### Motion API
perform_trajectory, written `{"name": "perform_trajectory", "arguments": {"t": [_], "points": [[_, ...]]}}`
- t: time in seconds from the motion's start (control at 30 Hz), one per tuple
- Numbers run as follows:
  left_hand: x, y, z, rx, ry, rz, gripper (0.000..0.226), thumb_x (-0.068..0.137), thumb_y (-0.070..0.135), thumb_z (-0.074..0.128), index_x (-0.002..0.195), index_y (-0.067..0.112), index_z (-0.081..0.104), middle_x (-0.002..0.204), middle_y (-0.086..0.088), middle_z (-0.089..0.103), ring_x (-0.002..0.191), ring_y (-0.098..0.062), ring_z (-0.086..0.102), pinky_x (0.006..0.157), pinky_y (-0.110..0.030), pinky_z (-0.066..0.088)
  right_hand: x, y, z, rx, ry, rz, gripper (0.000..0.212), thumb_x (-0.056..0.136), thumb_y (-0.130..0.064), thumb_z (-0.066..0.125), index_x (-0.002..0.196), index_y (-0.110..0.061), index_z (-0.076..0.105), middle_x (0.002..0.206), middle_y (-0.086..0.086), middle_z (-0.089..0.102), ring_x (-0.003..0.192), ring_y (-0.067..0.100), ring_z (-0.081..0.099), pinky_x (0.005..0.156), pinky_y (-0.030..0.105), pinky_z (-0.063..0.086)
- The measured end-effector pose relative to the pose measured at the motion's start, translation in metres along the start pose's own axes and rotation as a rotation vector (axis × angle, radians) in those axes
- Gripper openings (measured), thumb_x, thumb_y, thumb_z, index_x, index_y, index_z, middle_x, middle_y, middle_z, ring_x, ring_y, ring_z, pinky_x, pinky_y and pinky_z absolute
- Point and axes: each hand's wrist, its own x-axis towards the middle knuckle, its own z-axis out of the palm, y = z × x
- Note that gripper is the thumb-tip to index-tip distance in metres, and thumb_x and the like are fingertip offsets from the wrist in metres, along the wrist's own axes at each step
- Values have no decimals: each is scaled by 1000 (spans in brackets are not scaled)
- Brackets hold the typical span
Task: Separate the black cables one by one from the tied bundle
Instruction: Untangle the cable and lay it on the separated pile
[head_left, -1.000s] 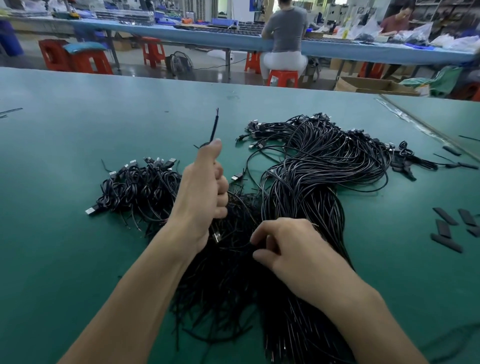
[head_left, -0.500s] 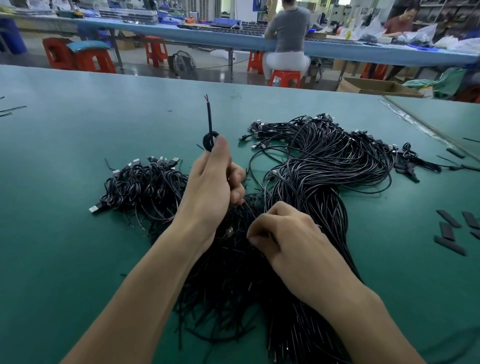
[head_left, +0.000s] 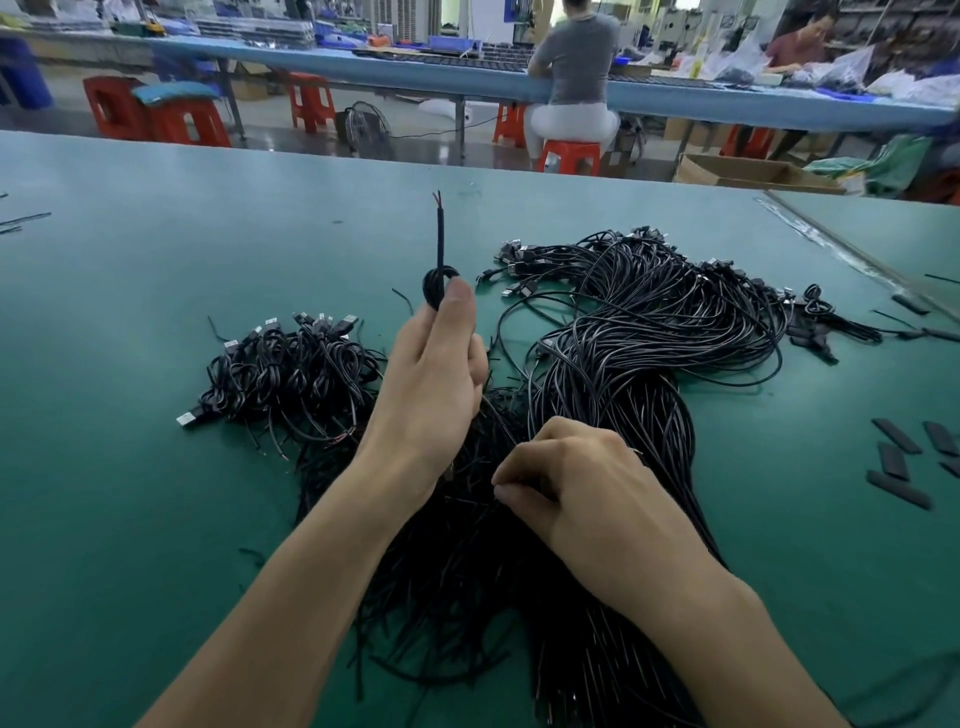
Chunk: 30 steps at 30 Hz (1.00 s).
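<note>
A large bundle of black cables (head_left: 639, 353) lies across the green table (head_left: 130, 519), its plug ends fanned out at the far right. My left hand (head_left: 431, 374) is raised above the table and pinches a single black cable (head_left: 440, 260) wound into a small loop at my thumb tip, its stripped end pointing up. My right hand (head_left: 576, 483) rests on the bundle's near part, fingers curled and pinching cable strands. A smaller pile of coiled black cables (head_left: 291, 374) with USB plugs lies to the left.
Several flat black strips (head_left: 898, 457) lie at the right edge of the table. A tangle of cable ties (head_left: 826, 322) sits past the bundle's right end. Beyond the table are red stools, a floor fan and people seated at a blue workbench.
My left hand has wound the cable end into a tighter loop at the thumb and lifted slightly. My right hand has shifted a little on the bundle, still pinching strands.
</note>
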Motion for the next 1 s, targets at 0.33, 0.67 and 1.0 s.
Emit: {"name": "perform_trajectory", "arguments": {"t": [0.33, 0.67, 1.0], "points": [[-6, 8, 7, -110, -205, -8, 32, 91, 43, 26, 69, 21, 36, 48, 11, 31, 41, -3, 21, 41, -16, 24, 7, 11, -31, 545, 755, 71, 18, 87, -17, 75, 84, -35, 71, 78, -17, 74, 73, 6, 72, 73, 27, 58], [-31, 6, 37, -8, -361, 75, 40, 96, 38, 36, 58, 30, 48, 56, 16, 43, 55, -1, 37, 54, -16, 32, 8, -10, -30, 860, 811, -50, 19, 90, -4, 63, 90, -23, 69, 79, -14, 73, 66, -3, 64, 62, 11, 48], [-26, 11, 31, -213, -195, 93, 24, 93, 30, 39, 103, 11, 48, 55, 15, 45, 48, 2, 40, 48, -10, 35, 7, -13, -27, 839, 561, -3, 17, 86, -8, 74, 83, -25, 77, 88, 3, 73, 79, 18, 71, 69, 25, 56]]}}
